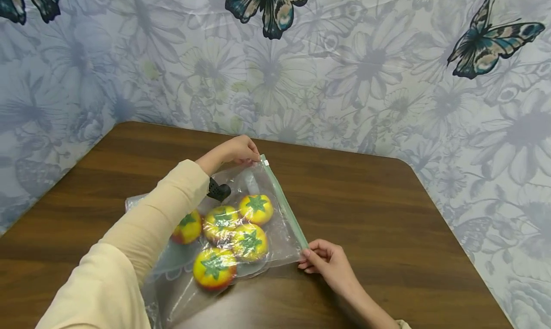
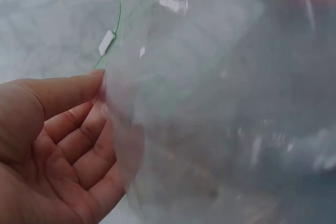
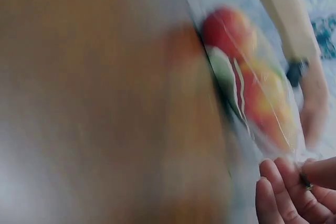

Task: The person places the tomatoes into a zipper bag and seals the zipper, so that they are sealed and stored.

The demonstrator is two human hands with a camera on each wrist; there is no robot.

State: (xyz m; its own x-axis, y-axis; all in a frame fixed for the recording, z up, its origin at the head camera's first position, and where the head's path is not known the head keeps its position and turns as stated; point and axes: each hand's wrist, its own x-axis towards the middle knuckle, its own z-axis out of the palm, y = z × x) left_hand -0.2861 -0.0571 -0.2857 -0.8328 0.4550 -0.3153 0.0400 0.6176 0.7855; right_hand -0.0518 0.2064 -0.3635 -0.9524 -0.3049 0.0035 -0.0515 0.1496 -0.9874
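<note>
A clear zip bag (image 1: 281, 233) with a green seal strip lies on the table, holding several yellow-and-red, tomato-like fruits (image 1: 250, 243) with green star-shaped tops. My left hand (image 1: 238, 149) pinches the bag's far corner between thumb and fingers, beside a small white slider (image 2: 106, 42) on the seal. At the near end of the strip, my right hand (image 1: 325, 262) pinches the other corner. The seal runs stretched between both hands. In the right wrist view, fruits (image 3: 228, 32) show through the plastic beyond my fingers. The left sleeve hides part of the bag.
The brown wooden table (image 1: 366, 200) extends right and left of the bag. Behind it hangs a floral cloth (image 1: 344, 80) with butterflies. A black perforated strap (image 1: 218, 190) shows at the left wrist, in front of the bag.
</note>
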